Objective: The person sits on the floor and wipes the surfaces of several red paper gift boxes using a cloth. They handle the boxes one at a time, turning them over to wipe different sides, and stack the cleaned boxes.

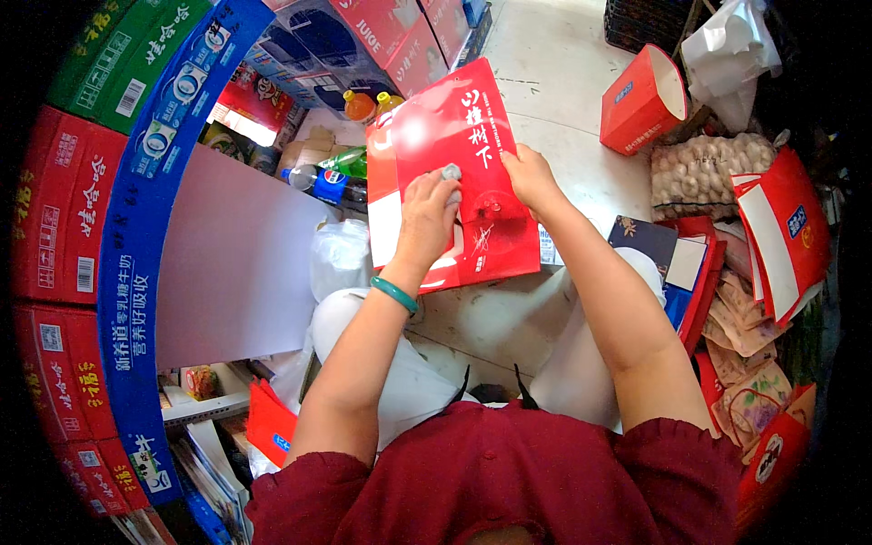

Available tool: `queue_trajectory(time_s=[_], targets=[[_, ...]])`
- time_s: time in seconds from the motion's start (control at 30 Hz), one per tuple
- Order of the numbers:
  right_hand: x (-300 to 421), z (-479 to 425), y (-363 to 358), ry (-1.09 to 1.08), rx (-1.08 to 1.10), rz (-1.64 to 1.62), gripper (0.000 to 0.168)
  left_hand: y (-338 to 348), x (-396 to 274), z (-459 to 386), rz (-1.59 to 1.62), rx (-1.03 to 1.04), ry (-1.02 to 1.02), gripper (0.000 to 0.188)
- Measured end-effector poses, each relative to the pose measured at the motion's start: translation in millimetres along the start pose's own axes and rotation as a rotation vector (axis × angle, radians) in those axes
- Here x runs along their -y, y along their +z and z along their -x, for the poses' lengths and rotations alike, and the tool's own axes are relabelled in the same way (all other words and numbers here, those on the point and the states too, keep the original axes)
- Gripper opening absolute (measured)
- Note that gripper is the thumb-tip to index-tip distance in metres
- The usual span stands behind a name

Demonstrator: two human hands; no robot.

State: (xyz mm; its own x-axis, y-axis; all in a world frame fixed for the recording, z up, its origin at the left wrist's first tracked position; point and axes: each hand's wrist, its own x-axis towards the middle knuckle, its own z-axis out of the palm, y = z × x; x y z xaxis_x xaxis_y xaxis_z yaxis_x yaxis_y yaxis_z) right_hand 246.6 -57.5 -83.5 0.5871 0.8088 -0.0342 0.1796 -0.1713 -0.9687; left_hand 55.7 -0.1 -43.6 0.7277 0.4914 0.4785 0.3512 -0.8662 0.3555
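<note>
A glossy red cardboard drink carton [446,129] with white lettering is tilted in front of me, above my knees. My right hand [530,176] grips its right edge, thumb on the face. My left hand [430,216] lies on the carton's face with a crumpled greyish cloth [450,173] under and between its fingers. A green bangle [395,294] is on my left wrist. Wet-looking drops [492,204] and a darker patch show on the carton's lower right part.
Stacked drink cartons [61,204] rise at the left. Bottles [334,184] lie behind the carton, beside a white plastic bag [340,255]. At the right are an open red box [640,102], a net bag of garlic [712,170] and red gift bags [783,235]. Pale floor tiles [545,75] show beyond.
</note>
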Motion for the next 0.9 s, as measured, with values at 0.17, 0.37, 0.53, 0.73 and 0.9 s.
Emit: queue_trajectory(time_s=[0.17,0.37,0.53,0.73,0.9], targets=[[-9,-1,-4,0.035,-0.045,-0.158,0.028,2,43,-20,0.035,-0.09,-0.26,0.024],[9,6,-22,0.199,0.14,-0.44,0.022,24,27,-53,0.026,0.029,-0.224,0.025],[0,8,-39,0.235,0.122,-0.351,0.023,32,0,-69,0.182,0.073,0.051,0.021],[11,16,-39,0.285,0.2,-0.391,0.025,24,107,-98,-0.108,0.008,-0.422,0.029],[-11,4,-40,0.266,0.223,-0.273,0.028,46,90,-121,0.058,0.101,-0.476,0.028]])
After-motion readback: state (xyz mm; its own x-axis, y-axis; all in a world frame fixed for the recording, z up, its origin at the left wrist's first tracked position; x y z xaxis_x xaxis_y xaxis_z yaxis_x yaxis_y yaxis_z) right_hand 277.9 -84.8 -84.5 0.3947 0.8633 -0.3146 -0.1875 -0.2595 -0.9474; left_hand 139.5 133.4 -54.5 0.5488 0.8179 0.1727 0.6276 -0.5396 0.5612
